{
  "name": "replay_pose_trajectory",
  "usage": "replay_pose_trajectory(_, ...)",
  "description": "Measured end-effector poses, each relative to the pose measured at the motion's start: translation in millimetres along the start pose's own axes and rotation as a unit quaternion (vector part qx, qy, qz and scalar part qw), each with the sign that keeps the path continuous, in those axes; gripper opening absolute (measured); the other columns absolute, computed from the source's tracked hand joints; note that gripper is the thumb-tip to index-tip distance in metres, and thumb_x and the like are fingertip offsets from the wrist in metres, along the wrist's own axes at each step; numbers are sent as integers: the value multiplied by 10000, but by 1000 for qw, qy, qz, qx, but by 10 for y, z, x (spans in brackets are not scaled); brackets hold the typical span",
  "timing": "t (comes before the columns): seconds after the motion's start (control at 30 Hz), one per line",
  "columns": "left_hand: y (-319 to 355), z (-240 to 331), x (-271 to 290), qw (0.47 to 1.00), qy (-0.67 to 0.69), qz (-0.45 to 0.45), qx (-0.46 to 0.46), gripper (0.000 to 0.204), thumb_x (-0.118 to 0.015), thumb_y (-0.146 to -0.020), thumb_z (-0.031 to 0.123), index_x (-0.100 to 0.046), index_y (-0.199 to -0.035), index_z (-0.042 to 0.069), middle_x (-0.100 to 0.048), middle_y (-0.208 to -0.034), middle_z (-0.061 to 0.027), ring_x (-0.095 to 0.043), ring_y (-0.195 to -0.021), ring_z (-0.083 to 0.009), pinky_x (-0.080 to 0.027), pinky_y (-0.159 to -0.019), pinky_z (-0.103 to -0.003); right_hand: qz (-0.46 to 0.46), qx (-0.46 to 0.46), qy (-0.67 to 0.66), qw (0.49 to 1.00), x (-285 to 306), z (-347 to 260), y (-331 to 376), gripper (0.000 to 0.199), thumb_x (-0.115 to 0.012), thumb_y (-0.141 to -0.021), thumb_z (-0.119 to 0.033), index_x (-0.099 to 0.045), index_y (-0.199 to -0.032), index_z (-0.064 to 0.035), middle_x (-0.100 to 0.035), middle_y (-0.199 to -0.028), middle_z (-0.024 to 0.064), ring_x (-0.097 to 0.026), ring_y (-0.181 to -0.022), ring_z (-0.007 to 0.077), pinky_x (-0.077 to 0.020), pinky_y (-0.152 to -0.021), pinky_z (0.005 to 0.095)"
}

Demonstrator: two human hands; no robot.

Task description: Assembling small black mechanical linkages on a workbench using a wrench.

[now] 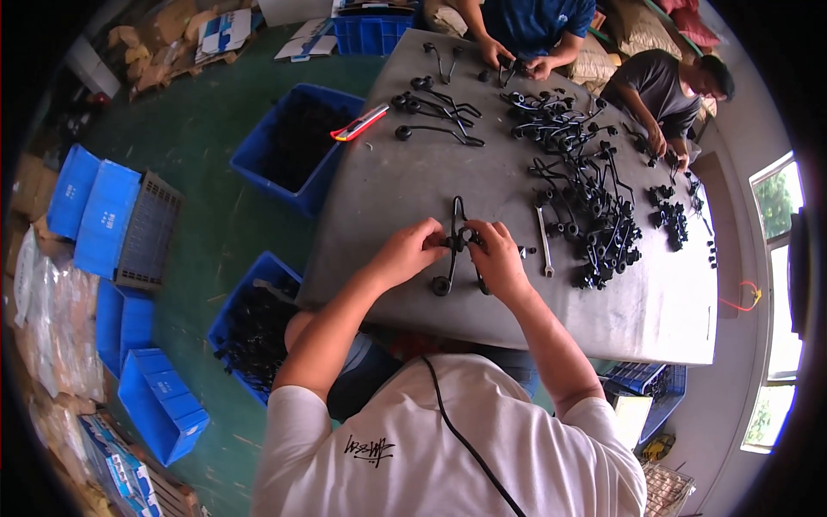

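Observation:
My left hand (407, 252) pinches a black bent metal rod with round knob-like ends (457, 211) near the table's front edge. From the other side my right hand (497, 257) grips at the same rod part, its fingertips close to my left ones. One round end (441, 285) of the part points toward me. The exact joint between my fingers is too small and covered to make out. Right of my right hand lies a steel wrench (544, 243). Beyond it spreads a heap of black rod parts (594, 202).
A red utility knife (359, 123) lies at the grey table's (379, 185) left edge, near several loose rods (441, 133). Blue crates of black parts (297, 90) stand on the floor to the left. Two co-workers (534, 34) handle parts across the table.

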State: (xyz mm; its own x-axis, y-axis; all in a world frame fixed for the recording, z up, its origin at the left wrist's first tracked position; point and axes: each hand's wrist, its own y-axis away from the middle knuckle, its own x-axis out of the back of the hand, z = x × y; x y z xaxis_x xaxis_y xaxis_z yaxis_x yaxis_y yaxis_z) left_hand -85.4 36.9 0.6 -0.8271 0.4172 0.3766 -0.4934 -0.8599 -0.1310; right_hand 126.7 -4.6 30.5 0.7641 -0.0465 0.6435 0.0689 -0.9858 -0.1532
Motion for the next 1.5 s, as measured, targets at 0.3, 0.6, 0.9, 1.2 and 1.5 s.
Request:
replay_pose_trajectory(0.3, -121, 76, 49, 991, -99, -26, -84, 274, -734, -864, 75, -536, -1049, 38, -684, -962, -139, -692, -873, -309, -546, -775, -410, 20, -5, 8, 1000, -58, 55, 11, 408, -632, -855, -22, -618, -1256, -92, -564, -1035, 180, -621, -845, 344, -525, -764, 417)
replay_pose_trajectory(0.6, -183, 130, 32, 988, -126, -63, -65, 444, -764, -844, 125, -474, -1171, 45, -693, -1032, -172, -688, -948, -352, -546, -820, -429, 45, -4, -7, 999, -118, 70, 29, 400, -639, -867, -39, -623, -1263, -92, -561, -1038, 166, -619, -829, 323, -529, -764, 404)
replay_pose_trajectory(0.9, -340, 386, -5, 971, -208, -105, -49, 559, -802, -808, 149, -522, -1284, 62, -687, -1117, -170, -675, -1008, -346, -533, -872, -411, 12, -14, -144, 989, -73, 125, 156, 462, -587, -870, -14, -572, -1331, -52, -536, -1039, 124, -603, -807, 227, -520, -764, 348)
replay_pose_trajectory(1.2, -341, 325, 4, 982, -154, -99, -38, 488, -810, -809, 204, -601, -1237, 100, -690, -1124, -153, -662, -1002, -347, -527, -878, -407, 102, -77, 49, 991, 371, 617, 443, 396, -694, -878, -115, -619, -1265, -80, -597, -1146, 116, -642, -976, 296, -538, -846, 382)
replay_pose_trajectory(1.5, -345, 319, 48, 983, -154, -100, -5, 482, -803, -828, 240, -593, -1239, 102, -695, -1082, -143, -673, -963, -329, -534, -849, -403, 36, 30, 195, 980, 451, 725, 261, 318, -741, -851, -187, -652, -1133, -70, -567, -1132, 124, -611, -1024, 346, -523, -873, 423)
